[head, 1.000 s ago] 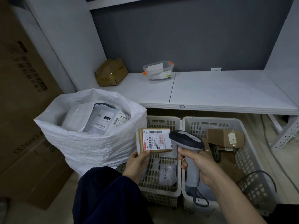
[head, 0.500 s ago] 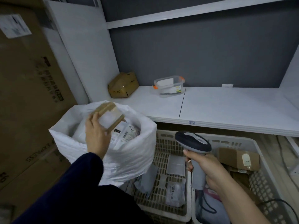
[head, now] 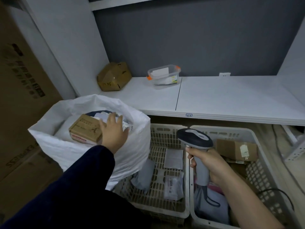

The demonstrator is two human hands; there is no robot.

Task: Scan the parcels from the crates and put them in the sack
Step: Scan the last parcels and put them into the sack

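A white woven sack (head: 69,151) stands at the left, filled with parcels. A small brown box parcel (head: 85,128) lies on top inside it. My left hand (head: 113,131) hovers over the sack's mouth with fingers spread, right beside the box and holding nothing. My right hand (head: 209,161) grips a grey barcode scanner (head: 195,138) above the two crates. The left crate (head: 171,129) holds a few flat grey and white mailers (head: 173,185). The right crate (head: 257,169) holds a brown cardboard parcel (head: 236,148) and soft bags.
A white shelf (head: 231,100) runs above the crates, with a dented brown box (head: 113,76) and a clear plastic tub (head: 163,75) on it. Large cardboard cartons (head: 21,90) stand against the left wall. A black cable (head: 277,192) trails at the right.
My left hand carried the brown box parcel from in front of the scanner over to the sack and let go of it; it now lies on top of the parcels there.
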